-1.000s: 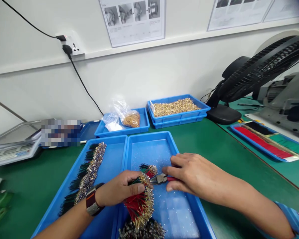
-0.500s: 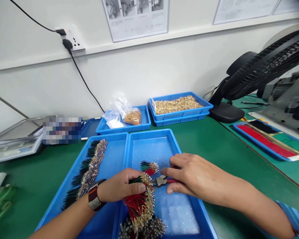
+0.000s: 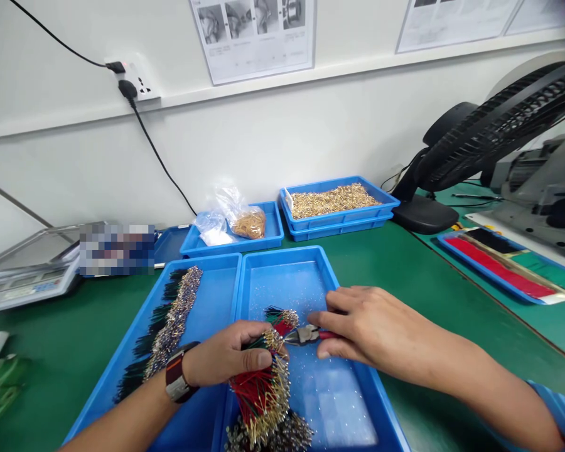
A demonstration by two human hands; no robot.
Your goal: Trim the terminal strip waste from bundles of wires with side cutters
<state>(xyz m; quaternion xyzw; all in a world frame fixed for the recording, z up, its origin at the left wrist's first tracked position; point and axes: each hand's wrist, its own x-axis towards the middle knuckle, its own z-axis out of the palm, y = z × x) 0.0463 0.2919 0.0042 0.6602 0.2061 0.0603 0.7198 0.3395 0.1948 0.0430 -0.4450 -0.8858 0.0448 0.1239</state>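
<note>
My left hand (image 3: 238, 356), with a watch on the wrist, is closed around a bundle of red and green wires (image 3: 258, 392) with gold metal terminals at their ends. Closed on the red handles of a pair of pliers (image 3: 305, 334), my right hand (image 3: 362, 326) keeps the jaws against the terminal ends by my left fingers. Both hands are over the right blue tray (image 3: 343, 402). In it, a small bundle of red and green wires (image 3: 282, 319) lies behind the pliers, and dark-tipped wire ends (image 3: 282, 434) show below the held bundle.
The left blue tray (image 3: 207, 389) holds a long row of dark wires (image 3: 169, 329). Further back are a tray with plastic bags (image 3: 249, 221), stacked trays of gold terminals (image 3: 334, 201), and a black fan (image 3: 489, 132). A scale (image 3: 32, 276) stands left; coloured wires (image 3: 503, 270) lie right.
The view has shifted slightly. Both hands keep their grips, and the pliers' jaws remain at the terminal ends with a small change of angle.
</note>
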